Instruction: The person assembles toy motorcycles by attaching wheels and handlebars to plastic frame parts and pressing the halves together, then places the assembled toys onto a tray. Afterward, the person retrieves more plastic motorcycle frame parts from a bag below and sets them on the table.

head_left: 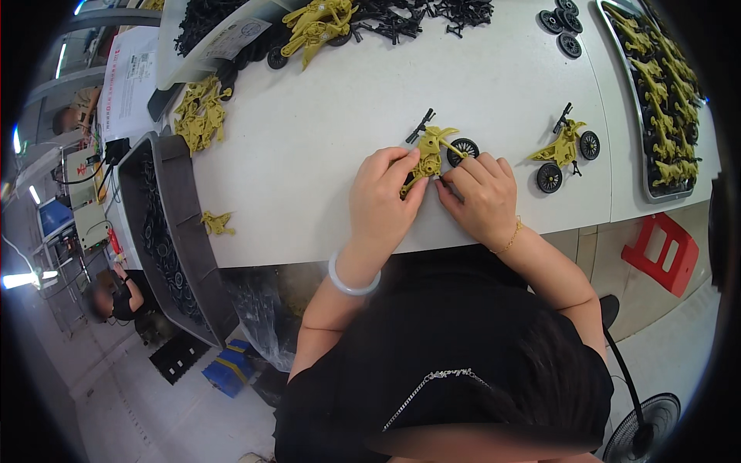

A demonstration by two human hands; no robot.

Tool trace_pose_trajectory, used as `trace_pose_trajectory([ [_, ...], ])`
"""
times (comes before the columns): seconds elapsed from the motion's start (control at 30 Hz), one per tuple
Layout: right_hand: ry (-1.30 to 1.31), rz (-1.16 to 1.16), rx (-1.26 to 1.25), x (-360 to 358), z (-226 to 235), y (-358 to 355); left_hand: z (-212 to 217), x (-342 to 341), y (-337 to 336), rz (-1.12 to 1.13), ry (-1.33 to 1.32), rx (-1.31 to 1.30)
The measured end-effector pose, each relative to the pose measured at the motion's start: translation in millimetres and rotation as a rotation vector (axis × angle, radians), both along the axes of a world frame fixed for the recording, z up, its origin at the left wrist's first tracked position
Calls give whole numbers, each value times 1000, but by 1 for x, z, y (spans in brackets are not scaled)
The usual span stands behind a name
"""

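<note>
A yellow toy motorcycle point(430, 160) with black handlebars and a spoked black front wheel point(465, 148) is held just above the white table. The fingers and thumb of my left hand point(384, 197) are closed round its rear part and hide much of it. My right hand point(485, 194) is closed at its lower side, next to the front wheel, with thumb and fingertips against the toy. Whether a small part lies between those fingertips cannot be seen. To the right stands another toy motorcycle point(566, 147), with two wheels and handlebars on it.
A metal tray point(645, 185) of yellow toy motorcycles lies at the right. Loose wheels point(570, 45), black handlebars point(394, 23) and yellow bodies point(202, 116) lie at the back and left. A grey bin point(185, 193) of black wheels stands by the left edge; a red stool point(665, 255) is below right.
</note>
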State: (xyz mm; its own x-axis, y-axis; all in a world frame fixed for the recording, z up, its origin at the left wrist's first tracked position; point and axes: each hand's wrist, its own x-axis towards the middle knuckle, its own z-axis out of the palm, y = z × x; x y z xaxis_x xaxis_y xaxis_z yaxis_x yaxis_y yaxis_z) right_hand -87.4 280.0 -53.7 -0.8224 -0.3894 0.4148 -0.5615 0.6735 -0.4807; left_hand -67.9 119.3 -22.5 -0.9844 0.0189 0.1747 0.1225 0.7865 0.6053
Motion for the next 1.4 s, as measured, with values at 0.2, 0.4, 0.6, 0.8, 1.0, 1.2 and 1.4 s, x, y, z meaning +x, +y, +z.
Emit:
trace_pose_trajectory([
  [0.2,4,6,-18,-2,-1,-1,2,1,-1,1,-51,22],
  [0.4,36,-7,-10,-1,0,1,-1,-3,-9,-66,-55,-11],
  [0.6,268,102,-184,0,17,9,3,11,-15,155,-403,1051],
  [0.8,350,170,-184,2,30,15,16,20,-20,-52,-698,1476],
  [1.0,369,204,-152,-2,38,14,9,24,-12,14,-622,1458],
  [1.2,312,272,-175,-6,40,12,5,27,-6,28,-604,1626],
  [1.4,375,330,-142,-7,39,18,7,29,-1,51,-651,1678],
])
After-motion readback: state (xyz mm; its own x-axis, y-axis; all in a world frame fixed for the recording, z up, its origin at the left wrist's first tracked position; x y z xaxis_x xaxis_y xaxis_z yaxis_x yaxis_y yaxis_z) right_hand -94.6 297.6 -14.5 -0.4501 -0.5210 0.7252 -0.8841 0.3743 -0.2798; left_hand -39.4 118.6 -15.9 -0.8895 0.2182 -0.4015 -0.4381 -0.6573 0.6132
